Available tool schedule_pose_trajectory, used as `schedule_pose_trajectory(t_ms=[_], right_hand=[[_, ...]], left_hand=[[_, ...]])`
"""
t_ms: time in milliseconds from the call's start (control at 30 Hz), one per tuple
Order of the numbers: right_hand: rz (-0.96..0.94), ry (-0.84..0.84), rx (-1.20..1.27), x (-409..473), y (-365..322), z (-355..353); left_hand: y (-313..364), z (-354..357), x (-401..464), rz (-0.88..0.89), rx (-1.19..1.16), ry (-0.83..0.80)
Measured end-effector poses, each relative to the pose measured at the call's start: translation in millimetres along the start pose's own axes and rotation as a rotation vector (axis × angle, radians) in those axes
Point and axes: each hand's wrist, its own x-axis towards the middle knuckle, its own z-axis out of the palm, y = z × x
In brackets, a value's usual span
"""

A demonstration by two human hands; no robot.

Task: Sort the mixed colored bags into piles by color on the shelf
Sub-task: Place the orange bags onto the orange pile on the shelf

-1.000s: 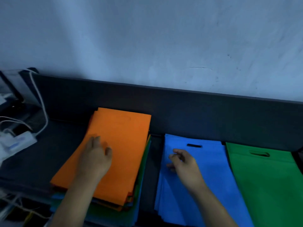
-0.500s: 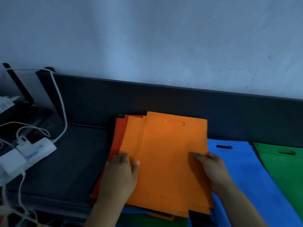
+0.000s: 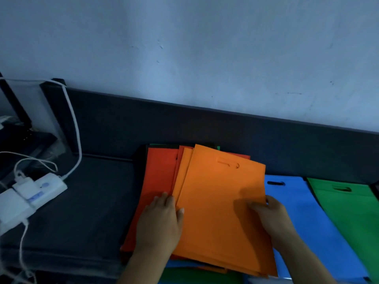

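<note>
Your left hand (image 3: 159,220) lies flat on the mixed stack (image 3: 162,193), fingers (image 3: 165,198) straight and pressing down on the red-orange bag (image 3: 159,177) at the left edge of the top orange bag (image 3: 221,206). Your right hand (image 3: 268,216) grips that orange bag's right edge: the thumb lies across the top face and the other fingers curl under the edge.

Take the top orange bag as your landmark. It lies skewed on the mixed stack, handle cut-out toward the dark back wall of the shelf (image 3: 86,201). Another orange bag peeks out just to its left, then the red-orange one; slivers of green and blue bags show beneath its near edge. To its right lies the blue pile (image 3: 303,218), with the orange bag's right edge overlapping it, and beyond that the green pile (image 3: 352,214), touching the blue one. Well to the orange bag's left, white chargers (image 3: 30,193) with white cables (image 3: 73,130) sit on the shelf's dark surface.
</note>
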Motion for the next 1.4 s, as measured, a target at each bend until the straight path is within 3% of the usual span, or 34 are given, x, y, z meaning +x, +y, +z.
schedule_pose_trajectory(t_ms=[200, 400, 667, 900, 1000, 1167, 1400], right_hand=[[0.048, -0.095, 0.144, -12.5, -3.8, 6.2], [-0.083, -0.132, 0.099, -19.1, -29.8, 38.6], [-0.167, -0.022, -0.023, -21.1, -28.5, 35.3], [-0.028, -0.071, 0.31, -17.4, -23.5, -7.1], [0.08, -0.145, 0.46, -17.4, -14.7, -22.7], [0.157, -0.209, 0.553, -28.4, 5.9, -51.4], [0.124, -0.074, 0.616, -40.6, 34.6, -135.6]], left_hand=[[9.2, -0.7, 2.0, 0.021, -0.045, 0.06], [-0.8, -12.4, 8.1, -0.034, -0.145, 0.107], [-23.7, -5.9, 7.1, -0.004, -0.152, 0.113], [-22.4, -5.8, 8.7, -0.007, -0.098, 0.117], [-6.9, -10.1, 6.3, -0.002, -0.328, 0.167], [38.1, -27.0, -0.5, 0.041, -0.769, 0.042], [121.5, -18.9, -12.6, 0.091, -1.048, -0.119]])
